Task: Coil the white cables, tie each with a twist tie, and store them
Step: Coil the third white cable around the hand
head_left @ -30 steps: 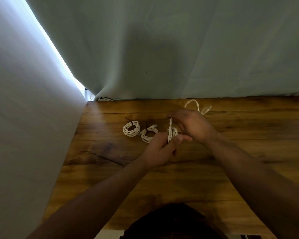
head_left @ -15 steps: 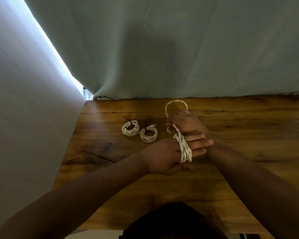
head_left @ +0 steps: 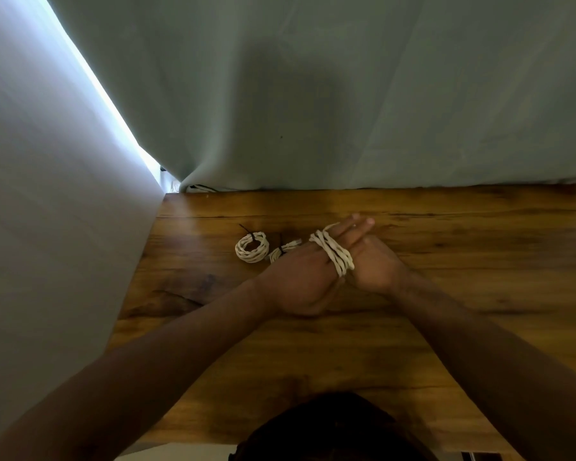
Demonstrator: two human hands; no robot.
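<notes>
The fingers [head_left: 358, 226] of the left hand [head_left: 300, 281] are being held straight and together, pointing away from the body, and the white cable [head_left: 334, 255] is being carried on them, wound in several turns. The right hand [head_left: 376, 266] is being kept against the left hand's right side, touching the windings' lower end, its fingers being hidden, so their state cannot be told. A first tied coil [head_left: 251, 247] and a second tied coil [head_left: 281, 252] are lying on the wooden table [head_left: 479, 261] just left of the left hand.

White cable [head_left: 334, 253] wound round left hand [head_left: 300, 282], two tied coils [head_left: 252, 246] beside
</notes>
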